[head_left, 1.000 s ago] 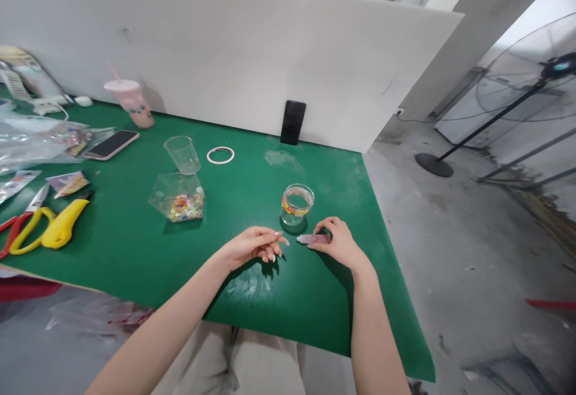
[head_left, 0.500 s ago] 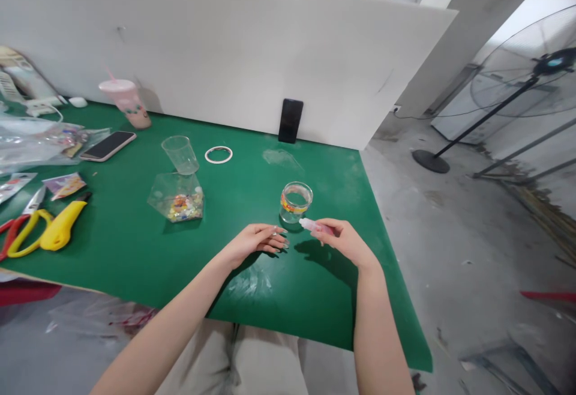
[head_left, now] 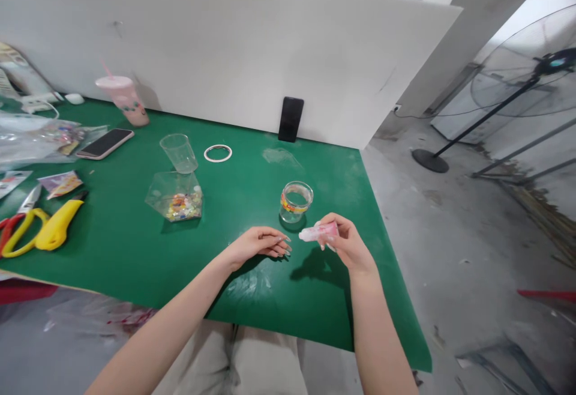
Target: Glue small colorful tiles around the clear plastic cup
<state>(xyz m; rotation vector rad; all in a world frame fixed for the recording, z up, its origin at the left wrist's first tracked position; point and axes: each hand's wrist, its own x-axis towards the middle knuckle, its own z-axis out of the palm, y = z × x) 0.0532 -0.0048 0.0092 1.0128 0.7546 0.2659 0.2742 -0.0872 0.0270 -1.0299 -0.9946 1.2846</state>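
My right hand [head_left: 353, 244] is closed around a small pink-and-white squeeze tube [head_left: 317, 232], held nearly level above the table with its tip toward the left. Just beyond the tube stands a clear glass cup [head_left: 294, 215] with a band of orange, yellow and red pieces around it. My left hand [head_left: 261, 244] hovers low over the green tabletop, fingers loosely stretched out, holding nothing I can see. To its left sits a clear angular container [head_left: 158, 194] with colourful beads [head_left: 185, 205] in it.
A tilted clear plastic cup [head_left: 179, 153] and a white ring [head_left: 218, 146] lie farther back. A black phone [head_left: 290, 119] leans on the white partition [head_left: 216, 53]. At left are a second phone [head_left: 106, 144], a pink tumbler [head_left: 122, 100] and yellow-handled scissors [head_left: 56, 227].
My right hand has drawn the tube slightly toward me, away from the glass cup, and turned it so more of its side shows. My left hand has shifted slightly right.
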